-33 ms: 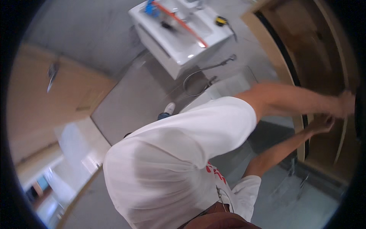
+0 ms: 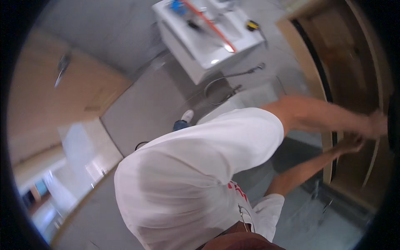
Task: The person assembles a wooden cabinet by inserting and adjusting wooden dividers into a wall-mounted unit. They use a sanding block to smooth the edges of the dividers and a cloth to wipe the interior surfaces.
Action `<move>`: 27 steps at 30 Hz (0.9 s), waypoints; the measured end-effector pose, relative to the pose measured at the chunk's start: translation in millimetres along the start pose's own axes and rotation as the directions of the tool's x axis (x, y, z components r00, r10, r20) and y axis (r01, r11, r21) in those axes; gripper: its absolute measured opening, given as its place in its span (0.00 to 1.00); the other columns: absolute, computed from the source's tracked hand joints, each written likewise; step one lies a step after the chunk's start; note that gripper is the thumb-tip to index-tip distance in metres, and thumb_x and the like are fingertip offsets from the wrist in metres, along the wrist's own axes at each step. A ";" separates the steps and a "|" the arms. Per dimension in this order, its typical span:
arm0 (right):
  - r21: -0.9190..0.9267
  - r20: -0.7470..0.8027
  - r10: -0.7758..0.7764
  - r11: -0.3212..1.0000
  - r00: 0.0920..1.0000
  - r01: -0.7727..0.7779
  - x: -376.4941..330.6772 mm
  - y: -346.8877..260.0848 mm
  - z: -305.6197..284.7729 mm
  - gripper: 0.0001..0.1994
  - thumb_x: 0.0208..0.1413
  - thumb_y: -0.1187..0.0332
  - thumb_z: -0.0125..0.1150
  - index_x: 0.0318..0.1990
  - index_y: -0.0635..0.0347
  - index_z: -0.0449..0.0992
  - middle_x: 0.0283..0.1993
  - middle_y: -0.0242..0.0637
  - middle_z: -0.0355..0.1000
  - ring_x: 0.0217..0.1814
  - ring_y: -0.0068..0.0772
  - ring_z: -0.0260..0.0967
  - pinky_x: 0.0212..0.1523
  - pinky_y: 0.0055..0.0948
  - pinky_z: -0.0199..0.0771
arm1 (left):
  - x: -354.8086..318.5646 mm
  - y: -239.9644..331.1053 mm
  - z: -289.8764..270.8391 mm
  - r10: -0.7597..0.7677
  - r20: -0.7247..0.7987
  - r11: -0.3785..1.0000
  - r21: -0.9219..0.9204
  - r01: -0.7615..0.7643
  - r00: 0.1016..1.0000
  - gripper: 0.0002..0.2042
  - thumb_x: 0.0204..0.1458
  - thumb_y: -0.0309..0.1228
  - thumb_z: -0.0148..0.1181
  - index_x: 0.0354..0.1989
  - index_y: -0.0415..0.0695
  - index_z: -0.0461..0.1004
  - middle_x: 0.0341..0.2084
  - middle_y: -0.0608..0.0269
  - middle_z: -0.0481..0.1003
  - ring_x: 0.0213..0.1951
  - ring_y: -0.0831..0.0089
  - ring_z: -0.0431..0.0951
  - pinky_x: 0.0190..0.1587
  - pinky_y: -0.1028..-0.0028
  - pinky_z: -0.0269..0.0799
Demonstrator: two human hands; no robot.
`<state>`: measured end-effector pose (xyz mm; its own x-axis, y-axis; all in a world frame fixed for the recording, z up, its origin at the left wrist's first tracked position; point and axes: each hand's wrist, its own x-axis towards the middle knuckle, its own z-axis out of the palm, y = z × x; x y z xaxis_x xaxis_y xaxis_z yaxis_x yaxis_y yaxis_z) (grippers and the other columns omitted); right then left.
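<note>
My left hand [image 2: 377, 125] is at the far right, blurred and partly lost against the dark picture rim; its fingers do not show clearly. Just below and left of it, my right hand [image 2: 351, 144] has its fingers curled in. Any object inside them is too blurred to name. Both arms stretch across a pale wooden frame [image 2: 301, 50] that has a black strip along its inner edge. Behind the hands stands a brown wooden panel [image 2: 348, 71]. I cannot tell whether either hand touches the wood.
A white washbasin [image 2: 200, 62] holds a long red bar [image 2: 212, 29], a blue object [image 2: 178, 7] and a yellow-and-black tape measure [image 2: 252, 26]. A shower hose [image 2: 206, 89] curves beside white fixtures. At left stands a wooden door [image 2: 93, 79] with a metal handle [image 2: 62, 68].
The view has shifted slightly, so the washbasin and wooden frame sit farther right. Both hands stay by the wooden panel, a little lower in the picture.
</note>
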<state>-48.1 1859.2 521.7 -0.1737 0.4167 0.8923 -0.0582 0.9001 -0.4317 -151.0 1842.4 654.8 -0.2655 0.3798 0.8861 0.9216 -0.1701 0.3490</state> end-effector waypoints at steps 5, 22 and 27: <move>0.046 0.049 0.146 0.988 0.988 -0.148 -51.3 81.8 -97.9 0.21 0.63 0.58 0.65 0.54 0.67 0.77 0.52 0.45 0.76 0.51 0.42 0.74 0.53 0.37 0.76 | -206.8 51.2 -87.6 -0.073 0.054 0.972 -0.219 0.083 0.996 0.13 0.53 0.38 0.63 0.38 0.41 0.77 0.42 0.49 0.75 0.46 0.53 0.79 0.44 0.55 0.77; -0.556 0.444 -0.351 0.614 0.824 0.561 -177.1 -32.8 -13.1 0.28 0.63 0.47 0.62 0.42 0.73 0.79 0.37 0.55 0.78 0.39 0.52 0.77 0.42 0.45 0.77 | -676.8 64.3 -419.5 -0.681 0.270 0.730 0.172 0.662 0.681 0.24 0.51 0.37 0.69 0.54 0.44 0.70 0.50 0.49 0.71 0.53 0.47 0.76 0.50 0.49 0.74; -0.214 0.808 -0.102 0.867 0.580 0.451 -506.1 -188.4 70.2 0.28 0.65 0.46 0.57 0.41 0.72 0.79 0.37 0.58 0.78 0.40 0.57 0.76 0.42 0.48 0.75 | -778.5 72.4 -569.5 -0.783 0.354 0.604 0.233 0.762 0.512 0.24 0.48 0.40 0.71 0.52 0.43 0.73 0.49 0.48 0.74 0.53 0.45 0.77 0.52 0.49 0.74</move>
<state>-18.2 1469.8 142.2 -0.8894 0.0470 0.4547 0.0813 0.9951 0.0562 -38.9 1016.5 163.9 -0.7567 0.6498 0.0723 0.4202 0.3986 0.8152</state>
